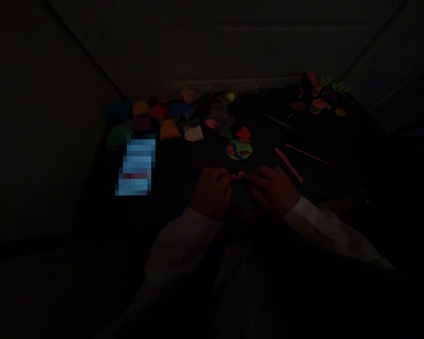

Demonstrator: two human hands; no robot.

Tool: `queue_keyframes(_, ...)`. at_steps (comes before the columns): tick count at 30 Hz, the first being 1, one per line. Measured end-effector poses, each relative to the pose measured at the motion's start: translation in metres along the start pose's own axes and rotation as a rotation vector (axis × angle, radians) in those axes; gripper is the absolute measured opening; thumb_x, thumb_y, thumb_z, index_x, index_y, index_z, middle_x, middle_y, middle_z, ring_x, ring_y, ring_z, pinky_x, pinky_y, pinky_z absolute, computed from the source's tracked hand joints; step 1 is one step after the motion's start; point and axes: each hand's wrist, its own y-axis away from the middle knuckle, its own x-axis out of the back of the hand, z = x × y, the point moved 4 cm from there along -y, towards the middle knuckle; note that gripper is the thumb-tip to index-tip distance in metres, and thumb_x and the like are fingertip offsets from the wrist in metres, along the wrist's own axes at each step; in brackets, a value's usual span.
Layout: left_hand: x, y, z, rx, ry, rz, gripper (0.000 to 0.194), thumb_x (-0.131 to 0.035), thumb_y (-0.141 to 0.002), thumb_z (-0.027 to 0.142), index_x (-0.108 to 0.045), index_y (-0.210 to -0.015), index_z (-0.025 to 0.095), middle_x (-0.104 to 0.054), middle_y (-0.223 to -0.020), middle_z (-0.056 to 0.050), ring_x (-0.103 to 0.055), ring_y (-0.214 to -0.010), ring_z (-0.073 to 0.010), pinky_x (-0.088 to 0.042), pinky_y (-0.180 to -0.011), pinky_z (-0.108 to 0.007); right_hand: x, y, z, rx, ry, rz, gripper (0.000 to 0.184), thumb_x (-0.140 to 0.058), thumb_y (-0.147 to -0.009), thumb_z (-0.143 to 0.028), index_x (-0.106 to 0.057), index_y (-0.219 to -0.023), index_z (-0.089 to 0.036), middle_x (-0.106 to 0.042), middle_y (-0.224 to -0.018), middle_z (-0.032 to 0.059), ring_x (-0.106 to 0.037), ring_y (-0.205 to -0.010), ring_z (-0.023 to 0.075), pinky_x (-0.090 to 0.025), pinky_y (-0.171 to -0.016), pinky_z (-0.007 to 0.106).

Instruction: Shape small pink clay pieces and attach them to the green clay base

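Note:
The scene is very dark. My left hand (212, 190) and my right hand (273, 189) meet at the middle of a dark table, fingers curled, fingertips pinched together on a tiny pink clay piece (240, 174). Just beyond them stands a small clay model (239, 145): a green disc with a red-capped figure on it. Two pink modelling tools (289, 165) lie to the right of my right hand.
Several coloured clay packs (159, 117) are piled at the back left. A lit phone screen (136, 165) lies left of my hands. More clay figures (320, 96) stand at the back right. A wall rises behind the table.

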Motion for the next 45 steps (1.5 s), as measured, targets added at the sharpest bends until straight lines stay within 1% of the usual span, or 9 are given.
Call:
queue_keyframes(6,0.0016,0.0017,-0.0026,0.046,0.007,0.039,0.026,-0.043,-0.074,0.013,-0.058,-0.095,0.017,-0.056,-0.088,-0.005,-0.046,-0.087,-0.0177,-0.037,-0.079,-0.034,0.0018,-0.0005,-0.001,-0.01,-0.014,0.006,0.037,-0.039,-0.08,-0.025,-0.045,-0.116,-0.02,-0.052,-0.093,0.0053,-0.046,-0.082,0.0162,-0.029,-0.07,0.031)
queue_keyframes(11,0.0018,0.0025,-0.0037,0.051,0.025,0.053,0.025,-0.043,-0.075,0.014,-0.058,-0.094,0.017,-0.056,-0.088,-0.005,-0.046,-0.087,-0.0172,-0.037,-0.079,-0.034,0.0029,0.0013,-0.0003,0.01,-0.022,0.038,0.035,-0.04,-0.08,-0.025,-0.047,-0.113,-0.02,-0.053,-0.094,0.0055,-0.046,-0.083,0.0162,-0.029,-0.07,0.031)
queue_keyframes(15,0.0018,0.0024,-0.0036,0.059,0.03,0.068,0.025,-0.043,-0.074,0.013,-0.058,-0.094,0.017,-0.056,-0.088,-0.005,-0.047,-0.087,-0.0172,-0.038,-0.08,-0.034,0.0024,0.0006,0.0,0.0,-0.002,0.035,0.032,-0.041,-0.079,-0.025,-0.05,-0.11,-0.021,-0.053,-0.094,0.0056,-0.046,-0.083,0.0167,-0.029,-0.07,0.031)
queue_keyframes(18,0.0019,0.0023,-0.0031,0.063,0.029,0.056,0.025,-0.042,-0.075,0.014,-0.058,-0.094,0.018,-0.056,-0.089,-0.005,-0.047,-0.088,-0.0175,-0.038,-0.08,-0.035,0.0019,-0.0001,-0.0008,-0.009,-0.008,0.022,0.034,-0.04,-0.08,-0.025,-0.048,-0.112,-0.021,-0.053,-0.095,0.0057,-0.046,-0.084,0.0168,-0.029,-0.071,0.031)
queue_keyframes(22,0.0023,0.0023,-0.0026,0.055,0.036,0.042,0.025,-0.042,-0.075,0.014,-0.057,-0.094,0.018,-0.056,-0.089,-0.005,-0.047,-0.088,-0.0181,-0.038,-0.079,-0.036,0.0022,0.0,-0.0012,-0.031,-0.014,0.035,0.035,-0.04,-0.08,-0.025,-0.047,-0.114,-0.021,-0.053,-0.094,0.0066,-0.046,-0.082,0.0175,-0.028,-0.07,0.031)
queue_keyframes(30,0.0021,0.0023,-0.0024,0.06,0.027,0.035,0.025,-0.043,-0.075,0.014,-0.058,-0.095,0.017,-0.056,-0.089,-0.005,-0.046,-0.089,-0.0175,-0.037,-0.08,-0.034,0.0021,-0.0016,-0.0016,-0.047,0.001,0.008,0.034,-0.039,-0.081,-0.026,-0.047,-0.114,-0.021,-0.053,-0.094,0.0062,-0.046,-0.083,0.0172,-0.028,-0.07,0.031)
queue_keyframes(40,0.0018,0.0022,-0.003,0.043,0.029,0.056,0.024,-0.043,-0.075,0.013,-0.058,-0.094,0.017,-0.057,-0.089,-0.005,-0.047,-0.088,-0.0172,-0.038,-0.079,-0.035,0.003,0.0005,-0.0009,-0.034,0.001,0.046,0.036,-0.039,-0.08,-0.025,-0.046,-0.115,-0.02,-0.054,-0.092,0.0059,-0.046,-0.082,0.0169,-0.029,-0.07,0.031)
queue_keyframes(45,0.0014,0.0024,-0.0034,0.033,0.032,0.06,0.024,-0.043,-0.075,0.013,-0.058,-0.093,0.017,-0.056,-0.089,-0.005,-0.047,-0.088,-0.0173,-0.038,-0.08,-0.035,0.0021,0.0012,-0.0004,-0.028,0.004,0.031,0.036,-0.039,-0.081,-0.026,-0.046,-0.115,-0.021,-0.054,-0.093,0.0055,-0.046,-0.082,0.017,-0.028,-0.07,0.031)
